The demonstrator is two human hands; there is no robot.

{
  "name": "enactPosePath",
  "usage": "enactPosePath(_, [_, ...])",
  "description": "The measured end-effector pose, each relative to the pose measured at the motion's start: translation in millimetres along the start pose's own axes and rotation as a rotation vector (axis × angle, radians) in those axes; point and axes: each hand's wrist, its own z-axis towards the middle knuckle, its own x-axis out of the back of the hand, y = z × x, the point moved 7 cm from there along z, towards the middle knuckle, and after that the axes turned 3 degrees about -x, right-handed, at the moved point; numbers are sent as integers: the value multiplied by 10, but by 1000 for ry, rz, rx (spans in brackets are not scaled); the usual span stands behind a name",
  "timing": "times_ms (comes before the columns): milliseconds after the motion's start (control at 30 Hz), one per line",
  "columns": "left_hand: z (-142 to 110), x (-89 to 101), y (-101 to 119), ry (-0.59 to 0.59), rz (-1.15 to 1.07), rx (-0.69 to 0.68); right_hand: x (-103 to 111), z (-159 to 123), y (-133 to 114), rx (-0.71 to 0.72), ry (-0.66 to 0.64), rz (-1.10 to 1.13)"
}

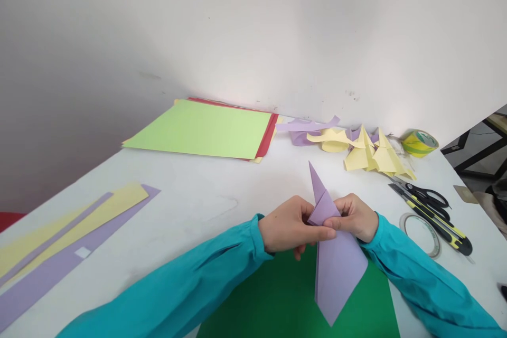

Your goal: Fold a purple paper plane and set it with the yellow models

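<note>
A folded sheet of purple paper (339, 272) is held up between both hands, above a green mat (277, 296). Its narrow pointed end rises away from me, and its wide end hangs toward the front edge. My left hand (295, 224) pinches the paper from the left, thumb lying across the face near the middle. From the right, my right hand (353, 215) grips the same part, its thumb on the front and the fingers behind. The fingers at the back of the paper are partly hidden.
Coloured sheets (202, 129) lie by the wall. Folded yellow paper shapes (374, 153), a tape roll (420, 142), scissors (428, 198), a utility knife (433, 219) and a clear tape roll (422, 235) are at the right. Purple and yellow strips (99, 227) lie left.
</note>
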Motion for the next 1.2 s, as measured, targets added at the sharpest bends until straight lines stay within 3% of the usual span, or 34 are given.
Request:
enactPosePath(133, [11,-2,-30,-5,68,23,5,8,11,5,-6,-13])
enactPosePath(367, [20,-70,-129,-67,21,101,-172,5,-52,34,-197,18])
enactPosePath(767, [54,-139,-129,-130,-130,73,-4,-2,30,-51,11,81])
enactPosePath(1067, [44,-77,-149,-70,-194,122,-1,7,16,-35,-52,38])
enactPosePath(1200, [52,-64,-153,-49,-124,88,-36,2,-7,-22,-77,28])
